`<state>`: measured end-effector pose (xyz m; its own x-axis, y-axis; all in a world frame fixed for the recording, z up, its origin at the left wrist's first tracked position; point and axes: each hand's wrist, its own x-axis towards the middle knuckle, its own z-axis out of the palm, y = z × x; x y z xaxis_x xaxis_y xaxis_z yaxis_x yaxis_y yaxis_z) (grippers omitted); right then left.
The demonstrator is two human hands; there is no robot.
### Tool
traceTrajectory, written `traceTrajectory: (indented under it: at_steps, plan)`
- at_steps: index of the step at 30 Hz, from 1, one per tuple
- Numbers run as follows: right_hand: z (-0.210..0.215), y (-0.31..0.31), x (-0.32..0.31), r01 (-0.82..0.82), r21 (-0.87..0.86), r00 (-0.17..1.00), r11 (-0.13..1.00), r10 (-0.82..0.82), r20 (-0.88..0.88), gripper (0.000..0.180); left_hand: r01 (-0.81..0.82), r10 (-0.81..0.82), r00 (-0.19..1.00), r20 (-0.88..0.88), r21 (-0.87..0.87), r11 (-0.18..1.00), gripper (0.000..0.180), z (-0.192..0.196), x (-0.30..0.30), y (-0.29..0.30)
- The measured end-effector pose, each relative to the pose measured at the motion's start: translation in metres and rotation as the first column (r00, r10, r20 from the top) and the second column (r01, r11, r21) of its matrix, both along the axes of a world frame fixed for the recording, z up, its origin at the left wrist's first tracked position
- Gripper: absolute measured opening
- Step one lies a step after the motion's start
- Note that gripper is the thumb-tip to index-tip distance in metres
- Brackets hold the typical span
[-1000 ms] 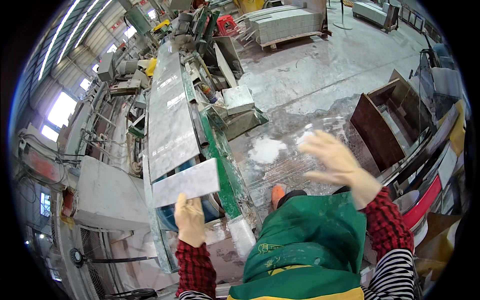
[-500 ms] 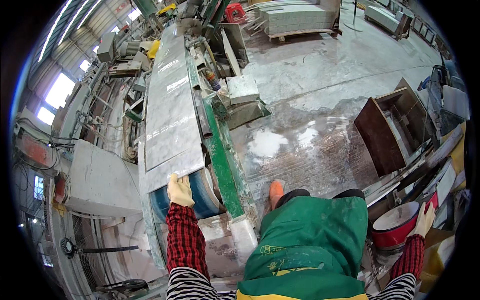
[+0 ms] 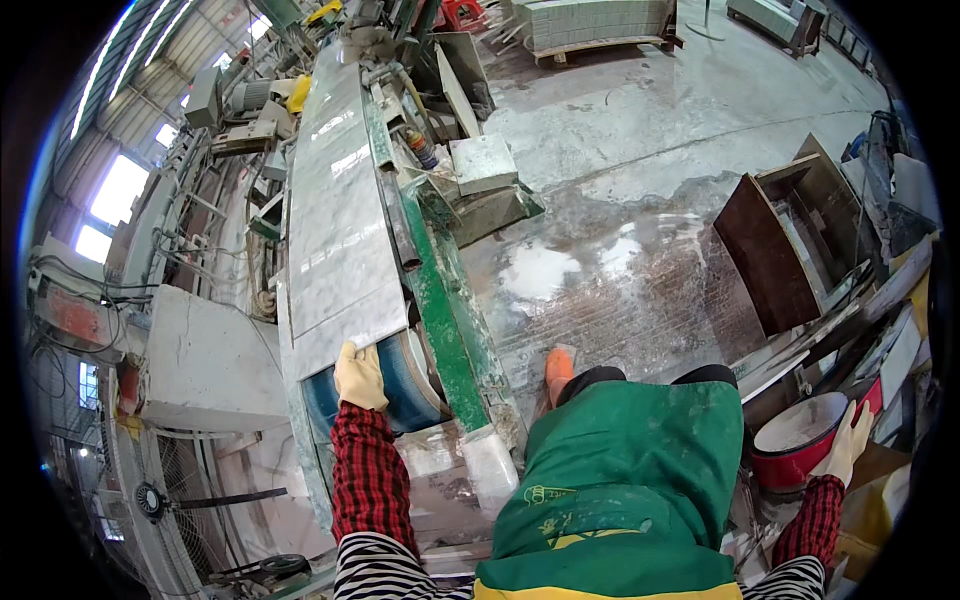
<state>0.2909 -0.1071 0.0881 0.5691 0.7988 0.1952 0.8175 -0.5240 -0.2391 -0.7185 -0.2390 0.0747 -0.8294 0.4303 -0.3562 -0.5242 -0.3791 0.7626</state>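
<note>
A long grey marbled stone slab (image 3: 345, 225) lies on a conveyor, its near edge over a blue belt roller (image 3: 408, 385). My left hand (image 3: 360, 378), in a cream glove, is closed on that near edge; the slab hides some fingertips. Far to the right, my gloved right hand (image 3: 842, 448) is beside a red bucket (image 3: 795, 465) with a whitish inside. Its fingers are stretched and apart, close to a small red piece (image 3: 874, 396). Whether they touch it or the bucket I cannot tell.
A green machine rail (image 3: 440, 330) runs along the conveyor's right side. Beyond the wet floor stands a brown box-like frame (image 3: 765, 255). Stacked slabs (image 3: 595, 25) rest on a pallet at the back. A pale block (image 3: 212, 360) stands left of the conveyor.
The view has shifted slightly. My left hand stays at the slab's near edge, and the right stays beside the bucket with little visible movement.
</note>
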Motion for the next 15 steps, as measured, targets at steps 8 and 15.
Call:
traceTrajectory:
  at_steps: [8, 15]
  plan:
    - [0.047, -0.019, -0.081, -0.041, 0.004, 0.997, 0.999, 0.041, -0.066, 0.072, -0.105, 0.108, 0.993, 0.035, -0.085, 0.991, 0.035, -0.002, -0.010, 0.009]
    - [0.066, -0.033, -0.116, -0.022, -0.069, 0.979, 0.997, 0.007, -0.206, 0.095, -0.014, 0.014, 1.000, -0.008, -0.071, 0.997, 0.033, -0.009, -0.016, 0.009]
